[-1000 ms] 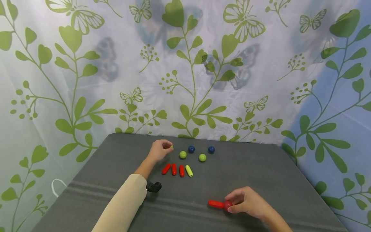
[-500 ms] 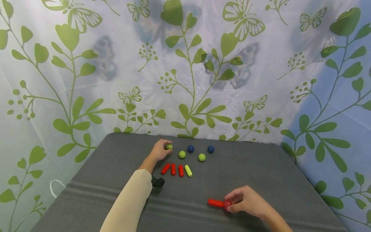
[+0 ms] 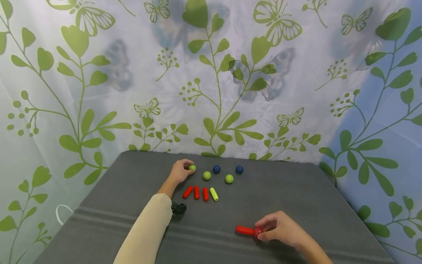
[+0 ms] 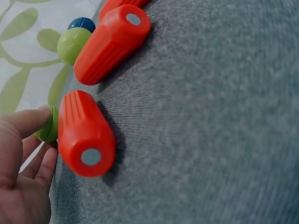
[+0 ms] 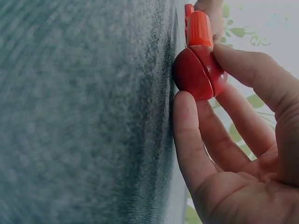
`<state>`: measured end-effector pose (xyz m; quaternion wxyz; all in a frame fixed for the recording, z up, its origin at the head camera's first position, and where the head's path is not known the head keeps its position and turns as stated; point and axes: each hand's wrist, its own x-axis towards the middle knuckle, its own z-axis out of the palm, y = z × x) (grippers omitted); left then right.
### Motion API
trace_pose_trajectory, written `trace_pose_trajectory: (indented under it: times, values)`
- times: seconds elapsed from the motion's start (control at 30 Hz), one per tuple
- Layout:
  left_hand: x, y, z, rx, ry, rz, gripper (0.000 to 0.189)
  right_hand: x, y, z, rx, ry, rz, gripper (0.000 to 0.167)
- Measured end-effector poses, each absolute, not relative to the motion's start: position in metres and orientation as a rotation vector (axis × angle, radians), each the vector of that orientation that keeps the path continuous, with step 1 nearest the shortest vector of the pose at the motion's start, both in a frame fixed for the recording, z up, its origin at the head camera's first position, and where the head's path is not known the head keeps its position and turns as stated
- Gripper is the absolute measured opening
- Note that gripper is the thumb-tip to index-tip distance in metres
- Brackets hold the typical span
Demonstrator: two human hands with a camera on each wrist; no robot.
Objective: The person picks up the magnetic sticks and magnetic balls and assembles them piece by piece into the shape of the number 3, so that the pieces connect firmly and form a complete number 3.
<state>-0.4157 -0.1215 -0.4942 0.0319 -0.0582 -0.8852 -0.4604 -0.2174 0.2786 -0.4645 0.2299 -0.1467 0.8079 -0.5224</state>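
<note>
At the back left of the table, my left hand (image 3: 179,172) pinches a light green ball (image 3: 192,167) between thumb and fingers. In the left wrist view the thumb presses on this ball (image 4: 47,128), just beyond a red rod (image 4: 86,135). My right hand (image 3: 284,231), near the front right, holds a glossy red ball (image 3: 258,233) between thumb and fingertips. A red rod (image 3: 244,230) sticks out leftward from that ball, end against it. The right wrist view shows a seam around the red ball (image 5: 194,74), which sits close against the grey cloth.
Between the hands lie several red rods (image 3: 196,193) in a row, with a yellow-green rod (image 3: 214,194) at its right end. Behind them are two more green balls (image 3: 206,175) and two dark blue balls (image 3: 239,169). A patterned curtain (image 3: 217,91) hangs beyond the grey table (image 3: 296,198).
My left forearm has shifted right, and the green ball, mostly hidden by the fingers a second ago, now shows beside the thumb. The right hand keeps its hold on the red ball.
</note>
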Motion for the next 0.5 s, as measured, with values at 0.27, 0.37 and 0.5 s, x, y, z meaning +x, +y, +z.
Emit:
trace_pose_trajectory:
  times: [0.27,0.37,0.5]
  values:
    - [-0.4134,-0.1232,-0.4920,-0.184,-2.745,-1.388,0.027,-0.2176,0.2790,-0.4643,-0.411,2.227,-1.424,0.036]
    - [-0.4116,-0.1237,-0.4900,-0.189,-2.761,-1.382,0.028,-0.2176,0.2787,-0.4640,-0.409,2.225,-1.424,0.036]
    - [-0.4090,-0.1243,-0.4879,-0.200,-2.777,-1.365,0.030,-0.2183,0.2792,-0.4639,-0.413,2.213,-1.431,0.036]
